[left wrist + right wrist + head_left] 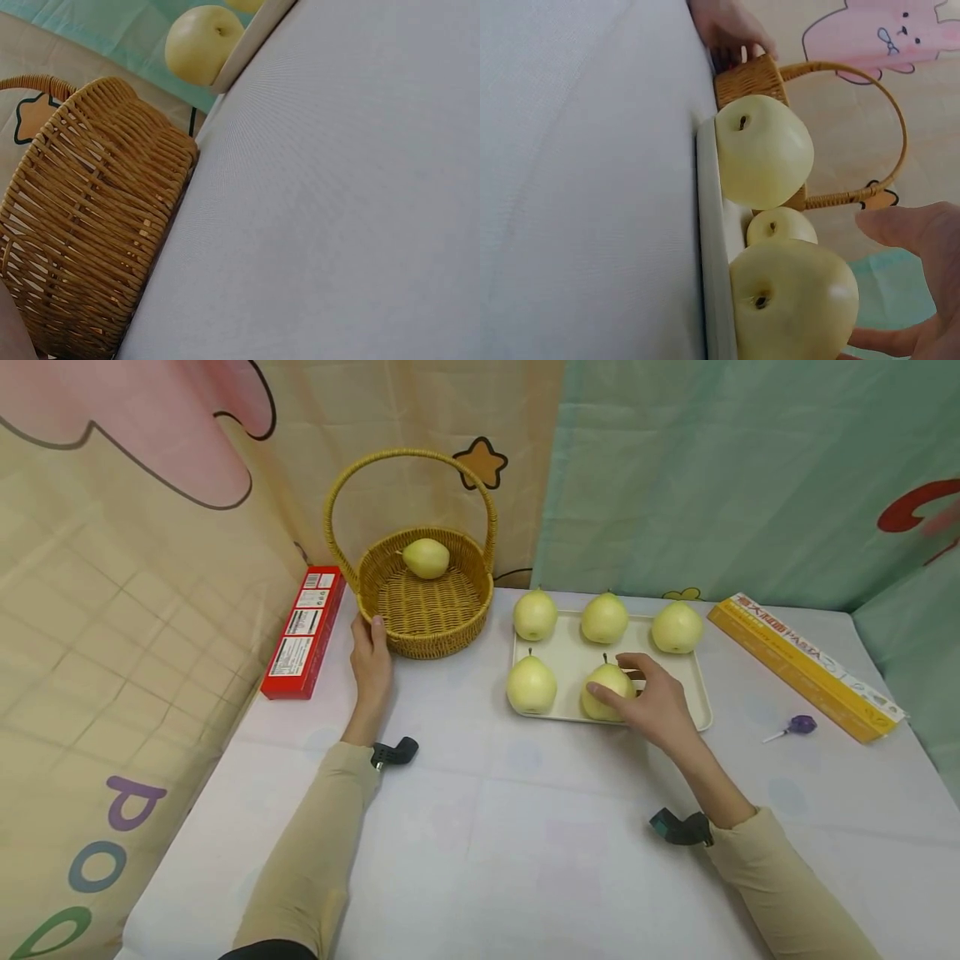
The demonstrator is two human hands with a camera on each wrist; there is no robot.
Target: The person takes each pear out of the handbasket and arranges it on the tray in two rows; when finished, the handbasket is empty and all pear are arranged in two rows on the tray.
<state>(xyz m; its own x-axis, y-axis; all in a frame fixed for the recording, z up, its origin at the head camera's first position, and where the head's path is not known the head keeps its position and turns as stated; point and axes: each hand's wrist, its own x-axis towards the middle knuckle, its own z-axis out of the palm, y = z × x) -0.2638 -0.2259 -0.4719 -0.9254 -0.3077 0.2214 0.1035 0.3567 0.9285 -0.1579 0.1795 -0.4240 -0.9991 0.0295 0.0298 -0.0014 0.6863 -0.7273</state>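
My left hand (372, 664) holds the near left side of a woven wicker basket (427, 645), its thumb at the rim. One yellow-green pear (426, 558) lies on its side in the basket. On the right, my right hand (652, 697) is spread around the front middle pear (600, 693) on a white tray (705, 706). In the right wrist view the thumb (892, 225) stands apart from that pear (795, 300); the other fingers are partly hidden behind it. More pears stand on the tray, among them the front left pear (532, 685) and a back right pear (677, 627).
A red box (303, 635) lies left of the basket. Right of the tray are a long yellow box (806, 664) and a purple lollipop (801, 724). The basket's tall handle (408, 452) arches over it. Printed curtains hang behind the white-covered table (480, 835).
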